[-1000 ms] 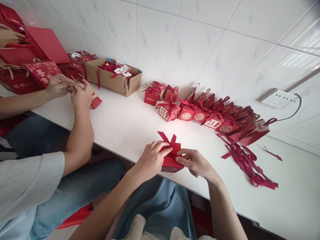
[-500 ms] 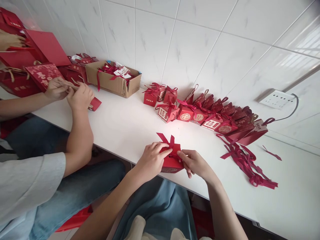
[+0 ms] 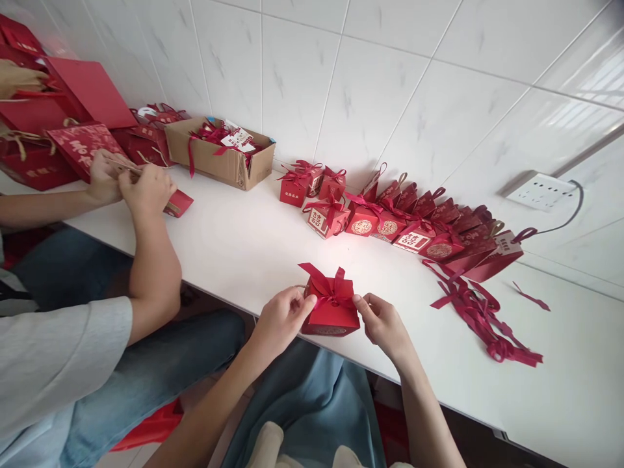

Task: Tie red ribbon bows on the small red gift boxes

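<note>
A small red gift box (image 3: 333,318) sits at the table's front edge, a round pale pattern partly visible on its near side. On its top is a dark red ribbon (image 3: 325,285), knotted into a bow, with tails standing up at the back. My left hand (image 3: 283,317) is closed at the bow's left side, thumb and finger pinching the ribbon. Opposite it, my right hand (image 3: 384,327) pinches the ribbon at the right side, its other fingers curled under. The exact bit of ribbon between the right fingertips is hidden.
Finished-looking red boxes (image 3: 361,221) with bows line the wall. Loose ribbons (image 3: 480,318) lie to the right. A cardboard box (image 3: 207,156) of ribbons and tags stands back left. Beside me, a co-worker's hands (image 3: 141,185) hold a folded card piece near red bags (image 3: 41,162).
My left hand has drawn back left from over the bow, which now shows more fully. The hands are farther apart. The co-worker's hands have shifted slightly left.
</note>
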Tool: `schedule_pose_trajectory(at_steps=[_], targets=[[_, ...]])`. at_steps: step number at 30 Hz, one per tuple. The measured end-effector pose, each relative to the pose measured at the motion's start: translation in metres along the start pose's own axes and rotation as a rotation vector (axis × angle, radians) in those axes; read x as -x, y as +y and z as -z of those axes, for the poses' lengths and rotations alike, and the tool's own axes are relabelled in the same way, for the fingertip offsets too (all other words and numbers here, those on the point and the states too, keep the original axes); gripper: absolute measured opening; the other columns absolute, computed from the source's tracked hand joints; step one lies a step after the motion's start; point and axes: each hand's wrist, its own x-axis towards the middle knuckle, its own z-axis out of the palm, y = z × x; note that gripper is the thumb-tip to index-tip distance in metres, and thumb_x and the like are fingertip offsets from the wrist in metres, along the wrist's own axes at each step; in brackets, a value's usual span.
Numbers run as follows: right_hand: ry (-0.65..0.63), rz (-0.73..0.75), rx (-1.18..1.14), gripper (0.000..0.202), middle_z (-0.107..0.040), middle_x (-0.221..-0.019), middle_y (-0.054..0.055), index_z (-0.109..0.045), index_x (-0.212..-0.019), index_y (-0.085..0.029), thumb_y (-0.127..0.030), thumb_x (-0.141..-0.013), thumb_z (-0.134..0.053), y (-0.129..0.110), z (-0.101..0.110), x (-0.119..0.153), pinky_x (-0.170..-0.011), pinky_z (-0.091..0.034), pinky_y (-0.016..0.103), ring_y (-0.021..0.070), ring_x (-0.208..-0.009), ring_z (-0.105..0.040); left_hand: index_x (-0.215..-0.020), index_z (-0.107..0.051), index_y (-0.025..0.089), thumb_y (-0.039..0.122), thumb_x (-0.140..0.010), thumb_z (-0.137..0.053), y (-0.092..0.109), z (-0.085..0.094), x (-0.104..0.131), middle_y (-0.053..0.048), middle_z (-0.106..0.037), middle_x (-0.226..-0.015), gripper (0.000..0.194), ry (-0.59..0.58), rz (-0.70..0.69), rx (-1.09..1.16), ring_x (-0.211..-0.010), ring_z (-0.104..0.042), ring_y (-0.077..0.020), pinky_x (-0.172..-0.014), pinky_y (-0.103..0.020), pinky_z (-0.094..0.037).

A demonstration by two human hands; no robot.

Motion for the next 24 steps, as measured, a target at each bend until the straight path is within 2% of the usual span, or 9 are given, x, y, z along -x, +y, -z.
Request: schedule_pose_trajectory(at_steps=[2, 4, 10, 16, 21, 24], targets=[[-0.017, 0.007, -0.026, 0.052, -0.034, -0.041, -0.007, -0.039, -0.057, -0.022, -0.07, -0.075, -0.049, -0.001, -0.004, -0.001, -0.039, -0.022, 0.024, 0.0087, -0.037, -0.029, -0.061, -0.039, 0.02, 0.045, -0.084, -0.045, 0.001, -0.001, -0.001, 0.004, -0.047, -0.06, 0.034, -0.082, 0.025, 0.088, -0.059, -0.047, -0.0133, -0.056, -0.024, -0.036], [-0.05, -0.001, -0.103, 0.052, -0.033, -0.042, -0.007, -0.039, -0.057, -0.022, -0.07, -0.075, -0.05, -0.001, -0.007, -0.003, -0.039, -0.019, 0.024, 0.0083, -0.038, -0.028, -0.061, -0.038, 0.02, 0.042, -0.083, -0.047, 0.0, -0.004, -0.005, 0.004, -0.043, -0.06, 0.032, -0.101, 0.017, 0.202, -0.058, -0.044, -0.0122, -0.054, -0.023, -0.034], [-0.207, -0.066, -0.557, 0.05, -0.02, -0.049, -0.01, -0.033, -0.056, -0.022, -0.057, -0.073, -0.064, 0.007, -0.01, -0.009, -0.039, -0.014, 0.022, 0.0048, -0.039, -0.018, -0.061, -0.032, 0.02, 0.039, -0.084, -0.045, -0.014, -0.011, -0.014, 0.005, -0.031, -0.061, 0.032, -0.156, 0.007, 0.483, -0.057, -0.032, -0.0098, -0.055, -0.022, -0.029], [-0.198, -0.098, -0.738, 0.048, -0.018, -0.047, -0.012, -0.034, -0.056, -0.021, -0.049, -0.069, -0.071, 0.013, -0.015, -0.012, -0.037, -0.013, 0.02, 0.0033, -0.039, -0.012, -0.059, -0.028, 0.02, 0.037, -0.084, -0.045, -0.015, -0.015, -0.011, 0.006, -0.027, -0.059, 0.034, -0.091, 0.007, 0.442, -0.055, -0.029, -0.0099, -0.055, -0.023, -0.028], [-0.159, -0.08, -0.748, 0.049, -0.019, -0.047, -0.012, -0.032, -0.056, -0.021, -0.052, -0.067, -0.069, 0.021, -0.022, -0.011, -0.035, -0.015, 0.019, 0.0028, -0.037, -0.011, -0.059, -0.027, 0.02, 0.036, -0.084, -0.044, -0.014, -0.018, -0.012, 0.006, -0.025, -0.059, 0.034, -0.073, 0.005, 0.436, -0.056, -0.027, -0.0099, -0.055, -0.024, -0.027], [-0.153, -0.068, -0.746, 0.05, -0.019, -0.046, -0.012, -0.032, -0.055, -0.021, -0.055, -0.069, -0.066, 0.029, -0.02, -0.012, -0.033, -0.017, 0.019, 0.0028, -0.035, -0.013, -0.06, -0.028, 0.02, 0.041, -0.084, -0.043, -0.016, -0.017, -0.014, 0.006, -0.026, -0.06, 0.035, -0.096, 0.012, 0.433, -0.055, -0.028, -0.0096, -0.054, -0.024, -0.028]])
